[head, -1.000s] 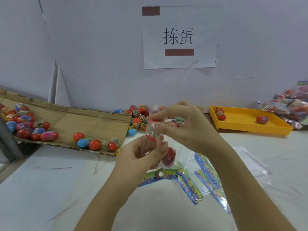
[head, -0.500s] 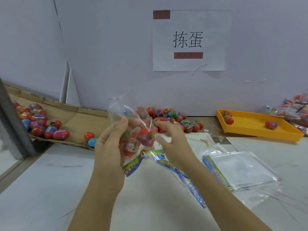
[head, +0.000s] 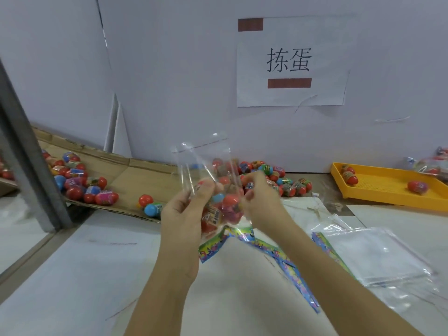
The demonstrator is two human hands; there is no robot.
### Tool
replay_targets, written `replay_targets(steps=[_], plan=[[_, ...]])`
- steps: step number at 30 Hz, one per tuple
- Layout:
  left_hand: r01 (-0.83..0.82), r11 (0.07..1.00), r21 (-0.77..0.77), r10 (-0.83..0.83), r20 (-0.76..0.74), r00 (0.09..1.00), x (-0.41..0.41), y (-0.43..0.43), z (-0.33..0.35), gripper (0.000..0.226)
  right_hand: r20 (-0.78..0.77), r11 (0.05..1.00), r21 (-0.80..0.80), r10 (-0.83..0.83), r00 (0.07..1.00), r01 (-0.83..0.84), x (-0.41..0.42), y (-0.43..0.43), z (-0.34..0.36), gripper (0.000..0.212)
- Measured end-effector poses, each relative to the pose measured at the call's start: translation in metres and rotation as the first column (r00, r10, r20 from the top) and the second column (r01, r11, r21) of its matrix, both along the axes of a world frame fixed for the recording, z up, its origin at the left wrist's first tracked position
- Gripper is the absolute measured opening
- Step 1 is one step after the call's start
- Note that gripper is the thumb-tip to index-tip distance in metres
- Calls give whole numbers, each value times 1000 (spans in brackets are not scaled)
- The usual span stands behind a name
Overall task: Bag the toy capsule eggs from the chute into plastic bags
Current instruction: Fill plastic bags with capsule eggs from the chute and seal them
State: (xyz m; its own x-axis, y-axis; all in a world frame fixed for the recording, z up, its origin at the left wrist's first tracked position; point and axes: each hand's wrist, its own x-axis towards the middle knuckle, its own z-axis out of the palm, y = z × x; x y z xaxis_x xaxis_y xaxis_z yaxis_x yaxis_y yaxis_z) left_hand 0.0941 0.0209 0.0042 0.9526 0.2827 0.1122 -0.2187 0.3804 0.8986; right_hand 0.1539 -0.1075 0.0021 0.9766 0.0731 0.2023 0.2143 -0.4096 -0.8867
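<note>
A clear plastic bag (head: pixel 206 163) with several red and blue capsule eggs (head: pixel 230 204) inside is held upright at the centre of the view. My left hand (head: pixel 186 214) grips its left side, thumb on the front. My right hand (head: pixel 261 202) pinches its right edge. The bag's open mouth stands above both hands. Loose eggs lie on the cardboard chute (head: pixel 126 175) at the left. A further pile of eggs (head: pixel 278 180) sits against the wall behind my right hand.
A yellow tray (head: pixel 388 190) with three eggs stands at the right, filled bags (head: pixel 434 163) beyond it. A stack of empty bags (head: pixel 373 253) and colourful header cards (head: pixel 286 260) lie on the white table. A grey post (head: pixel 26 151) rises at the left.
The bag has been raised and turned upright with its mouth opened upward. My right hand moved from the pile to the bag's right edge. The view shifted left.
</note>
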Motion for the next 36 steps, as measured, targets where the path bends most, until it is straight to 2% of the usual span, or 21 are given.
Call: replay_targets(steps=[2, 4, 6, 9, 11, 12, 15, 17, 21, 24, 30, 33, 36], plan=[[11, 999, 40, -10, -12, 1000, -3, -3, 0, 36, 67, 985, 157, -87, 994, 75, -3, -22, 23, 20], [25, 997, 77, -22, -34, 999, -5, -7, 1, 45, 64, 912, 409, -52, 997, 21, -12, -45, 46, 28], [33, 992, 119, -28, -42, 999, -6, -11, 0, 48, 84, 808, 584, 37, 996, -80, -23, -62, 64, 27], [66, 983, 171, -53, -80, 995, -6, -18, -5, 58, 153, 689, 679, 204, 967, -253, -32, -77, 87, 15], [111, 968, 224, -84, -124, 989, -6, -21, -10, 62, 235, 670, 630, 317, 919, -392, -37, -78, 96, 19], [125, 962, 244, -95, -132, 987, -6, -22, -12, 58, 271, 712, 555, 334, 903, -430, -39, -77, 99, 24], [139, 955, 261, -116, -101, 988, -6, -23, -12, 35, 352, 932, 158, 254, 901, -325, -40, -70, 98, 26], [143, 949, 282, -128, -73, 989, -7, -23, -11, 32, 330, 967, -12, 245, 912, -256, -38, -64, 92, 36], [152, 944, 294, -150, -30, 988, -8, -23, -13, 55, 376, 968, -186, 227, 899, -167, -37, -55, 84, 25], [172, 943, 285, -176, -11, 984, -10, -25, -12, 51, 375, 949, -263, 267, 888, -175, -37, -55, 83, 23], [201, 945, 259, -214, 22, 977, -12, -25, -9, 45, 274, 892, -393, 346, 897, -224, -40, -62, 86, 13], [212, 946, 245, -224, 25, 974, -12, -26, -10, 44, 269, 856, -474, 365, 891, -208, -40, -64, 87, 18], [199, 959, 203, -205, 9, 979, -10, -23, -10, 50, 222, 809, -557, 362, 905, -187, -37, -64, 87, 36]])
